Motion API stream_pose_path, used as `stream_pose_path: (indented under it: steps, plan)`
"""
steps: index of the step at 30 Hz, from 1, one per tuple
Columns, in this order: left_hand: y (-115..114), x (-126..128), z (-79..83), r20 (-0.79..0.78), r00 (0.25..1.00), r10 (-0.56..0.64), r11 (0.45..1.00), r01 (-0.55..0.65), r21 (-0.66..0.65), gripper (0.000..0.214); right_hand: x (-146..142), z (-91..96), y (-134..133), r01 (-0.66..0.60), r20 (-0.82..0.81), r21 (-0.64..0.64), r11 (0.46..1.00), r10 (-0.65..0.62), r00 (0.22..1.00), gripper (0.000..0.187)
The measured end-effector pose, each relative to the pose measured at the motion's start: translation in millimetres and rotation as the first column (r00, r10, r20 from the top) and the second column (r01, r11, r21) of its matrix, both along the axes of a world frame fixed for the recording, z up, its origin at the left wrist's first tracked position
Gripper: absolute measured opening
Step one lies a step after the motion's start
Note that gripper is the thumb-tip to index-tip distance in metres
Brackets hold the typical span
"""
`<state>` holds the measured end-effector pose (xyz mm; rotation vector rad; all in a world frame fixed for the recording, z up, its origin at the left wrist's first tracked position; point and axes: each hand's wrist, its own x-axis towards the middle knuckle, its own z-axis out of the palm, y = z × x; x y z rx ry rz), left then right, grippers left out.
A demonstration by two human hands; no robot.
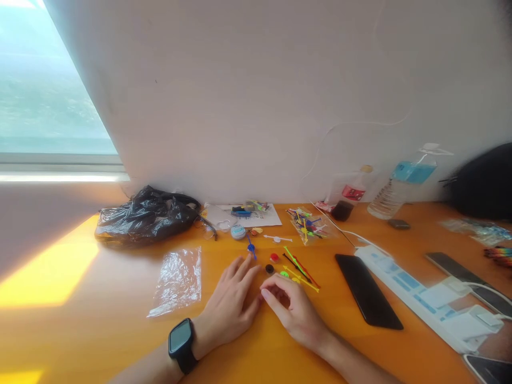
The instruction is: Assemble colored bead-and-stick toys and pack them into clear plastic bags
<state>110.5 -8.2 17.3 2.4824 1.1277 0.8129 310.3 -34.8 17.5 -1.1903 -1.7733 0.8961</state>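
Observation:
My left hand (234,298), a black watch on its wrist, lies flat on the wooden table with its fingers stretched out. Its fingertips are just short of a blue arrow-shaped plastic piece (251,248). Thumb and forefinger of my right hand (292,306) are curled together beside my left thumb; anything between them is too small to make out. Beyond the right hand lie a red round piece (274,257), a black one (269,269), a green one (284,274) and a yellow one (295,280). Thin coloured arrows (301,268) lie there, and a white arrow (277,239) farther back.
An empty clear bag (178,282) lies left, a black plastic bag (148,216) behind it. A bag of coloured arrows (306,225) sits at the back. Rightward are a phone (368,290), a power strip (408,293), a cola bottle (347,200) and a water bottle (394,186).

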Motion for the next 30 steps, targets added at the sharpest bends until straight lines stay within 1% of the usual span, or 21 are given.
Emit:
stream_pose_path:
  steps: [1,3,5,8,10,11,13,14,17,18,19,20,22,24,26,28,30]
  plan:
    - [0.1,-0.4,-0.2,-0.004,1.0,-0.018,1.0,0.018,0.001,0.049,-0.1,0.2,-0.5,0.003,0.011,0.006,1.0,-0.003,1.0,0.022]
    - [-0.2,-0.9,-1.7,-0.006,1.0,-0.007,1.0,0.007,-0.008,0.047,0.9,1.2,-0.7,0.024,0.05,0.044,0.999,-0.027,0.998,0.019]
    - [-0.6,-1.1,-4.5,0.0,1.0,0.024,1.0,-0.024,-0.014,0.047,4.5,3.0,1.0,0.074,0.105,0.134,0.988,-0.088,0.991,0.014]
    - [-0.5,-1.3,-9.2,0.008,0.999,0.045,0.999,-0.044,-0.012,0.051,14.0,5.8,7.8,0.167,0.199,0.313,0.935,-0.237,0.951,0.011]
    - [-0.1,-1.4,-11.4,0.005,0.999,0.045,0.999,-0.045,-0.014,0.054,20.5,6.3,12.6,0.197,0.268,0.388,0.9,-0.315,0.91,0.017]
    - [0.2,-1.5,-12.0,0.004,0.999,0.045,0.999,-0.045,-0.018,0.056,22.8,6.0,14.1,0.201,0.301,0.407,0.891,-0.339,0.891,0.02]
    - [0.5,-1.6,-12.1,0.01,0.999,0.045,0.999,-0.045,-0.028,0.061,24.3,4.6,14.2,0.192,0.358,0.419,0.887,-0.356,0.863,0.027]
    - [0.6,-1.5,-11.7,0.019,0.999,0.045,0.998,-0.044,-0.032,0.062,23.6,3.8,12.9,0.172,0.385,0.413,0.894,-0.343,0.857,0.03]
    - [0.9,-1.3,-8.3,0.047,0.998,0.032,0.999,-0.03,-0.045,0.064,20.0,3.7,8.0,0.054,0.457,0.362,0.931,-0.228,0.86,0.037]
    - [1.1,-1.1,-6.7,0.053,0.998,0.024,0.999,-0.022,-0.049,0.063,20.0,4.6,7.8,0.027,0.463,0.35,0.936,-0.199,0.864,0.037]
    - [1.3,-1.0,-4.9,0.057,0.998,0.012,0.999,-0.009,-0.052,0.06,21.2,5.6,9.0,0.027,0.456,0.352,0.936,-0.197,0.868,0.035]
    - [1.5,-0.8,-3.3,0.06,0.998,-0.003,0.999,0.006,-0.052,0.055,23.9,6.8,11.6,0.056,0.438,0.367,0.928,-0.225,0.87,0.031]
    - [1.9,-0.3,-0.5,0.074,0.997,-0.028,0.998,0.032,-0.049,0.046,33.1,8.4,20.2,0.163,0.398,0.42,0.893,-0.343,0.851,0.021]
    - [2.0,0.3,1.2,0.103,0.994,-0.021,0.998,0.027,-0.052,0.04,44.9,8.2,30.3,0.252,0.399,0.466,0.848,-0.456,0.796,0.014]
    - [1.7,0.9,1.9,0.135,0.99,0.033,0.998,-0.024,-0.064,0.035,55.6,6.4,38.0,0.289,0.442,0.487,0.824,-0.518,0.732,0.009]
    - [1.1,1.4,2.3,0.141,0.986,0.086,0.994,-0.074,-0.084,0.024,62.6,3.7,41.5,0.293,0.493,0.479,0.828,-0.53,0.69,0.009]
    - [0.6,1.7,2.8,0.12,0.989,0.09,0.992,-0.078,-0.1,0.018,65.6,1.2,41.9,0.287,0.528,0.458,0.842,-0.517,0.674,0.012]
